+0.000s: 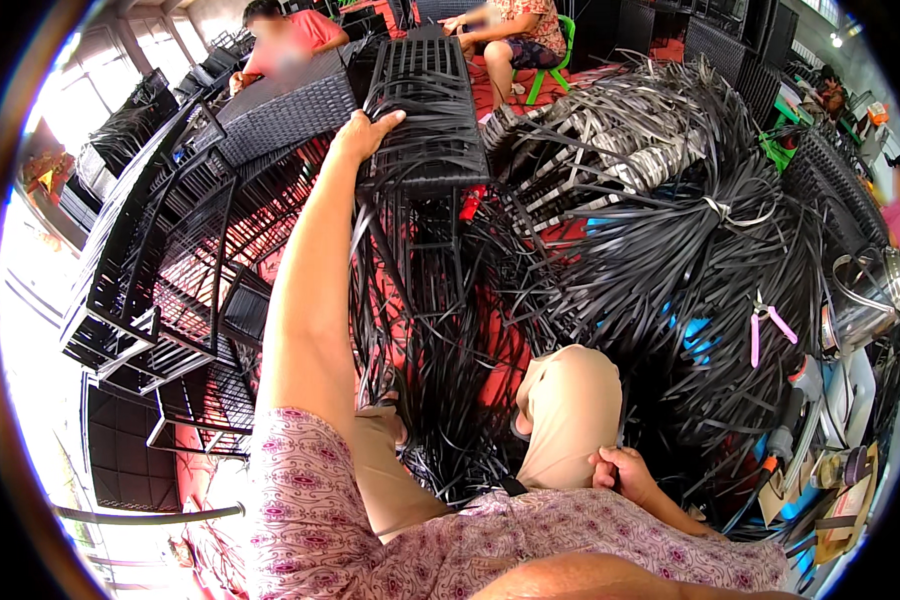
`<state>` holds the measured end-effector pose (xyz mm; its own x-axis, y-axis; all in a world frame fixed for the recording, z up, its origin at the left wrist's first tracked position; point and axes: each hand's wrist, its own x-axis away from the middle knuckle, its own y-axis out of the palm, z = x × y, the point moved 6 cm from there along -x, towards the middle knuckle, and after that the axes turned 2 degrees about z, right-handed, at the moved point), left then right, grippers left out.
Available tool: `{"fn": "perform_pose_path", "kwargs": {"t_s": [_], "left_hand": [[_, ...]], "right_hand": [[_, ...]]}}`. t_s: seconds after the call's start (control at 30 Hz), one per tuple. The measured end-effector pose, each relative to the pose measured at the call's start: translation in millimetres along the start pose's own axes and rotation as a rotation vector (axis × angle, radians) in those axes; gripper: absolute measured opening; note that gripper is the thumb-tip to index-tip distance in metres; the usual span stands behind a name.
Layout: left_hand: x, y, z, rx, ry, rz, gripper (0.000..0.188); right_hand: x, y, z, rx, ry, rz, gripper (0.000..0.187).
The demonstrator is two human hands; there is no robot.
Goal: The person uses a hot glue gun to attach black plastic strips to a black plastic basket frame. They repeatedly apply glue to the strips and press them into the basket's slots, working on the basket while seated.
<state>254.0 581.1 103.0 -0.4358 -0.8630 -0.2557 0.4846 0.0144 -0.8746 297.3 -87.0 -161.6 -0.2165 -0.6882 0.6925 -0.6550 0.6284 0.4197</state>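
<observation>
My left arm reaches far forward, and my left hand (368,134) rests on the left side of a black woven furniture piece (425,85). Its thumb points right over loose black strips, its other fingers are only partly visible, and I see nothing held in it. Long black plastic strips (410,260) hang down from the woven piece between my legs. Close to my body, beside my raised right knee (575,390), my right hand (618,472) is closed with curled fingers. Whatever it may hold is too small or hidden to make out.
A big bundle of black strips (710,235) lies to the right, with pink-handled snips (767,328) on it. Beyond it stands a metal container (865,300). Black metal frames (160,280) fill the left. Two people (305,45) sit at the far side; one uses a green stool (555,70).
</observation>
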Motion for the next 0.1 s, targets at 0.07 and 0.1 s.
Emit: {"fn": "perform_pose_path", "kwargs": {"t_s": [0.07,0.1], "left_hand": [[-9.5,-1.3,0.2,-0.107,-0.064,0.006,0.126],[-11.0,1.6,1.0,-0.108,-0.061,0.002,0.126]], "right_hand": [[1.4,1.4,-0.5,-0.028,0.011,0.006,0.029],[2.1,2.0,-0.1,-0.044,0.016,0.009,0.028]]}}
